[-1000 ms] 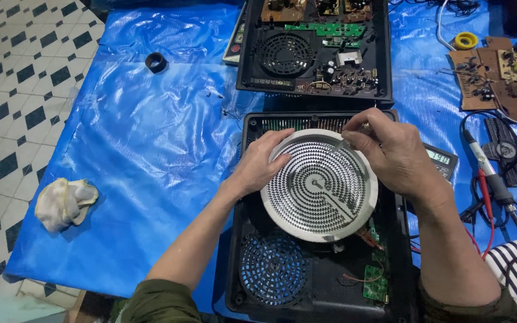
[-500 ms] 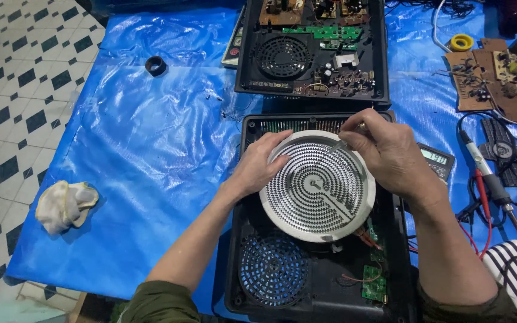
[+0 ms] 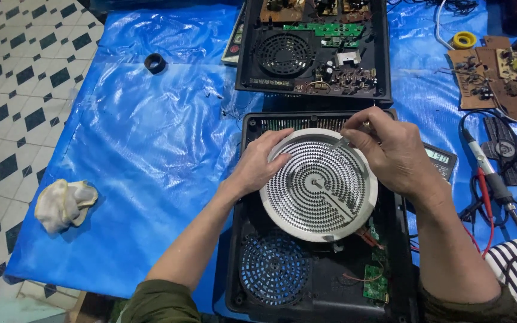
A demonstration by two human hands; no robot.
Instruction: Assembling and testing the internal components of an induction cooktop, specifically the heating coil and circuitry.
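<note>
A round heating element (image 3: 318,185) is seen lying flat over the upper half of an opened black cooker casing (image 3: 321,287). It is formed as a pale disc with a plain light rim, and its face is covered by concentric dark dotted rings broken by a lighter winding track that ends near the centre. Its left edge and its upper right edge are gripped. The casing is laid open on its back, a blue-lit round fan grille being shown at its lower left and a small green board at its lower right.
</note>
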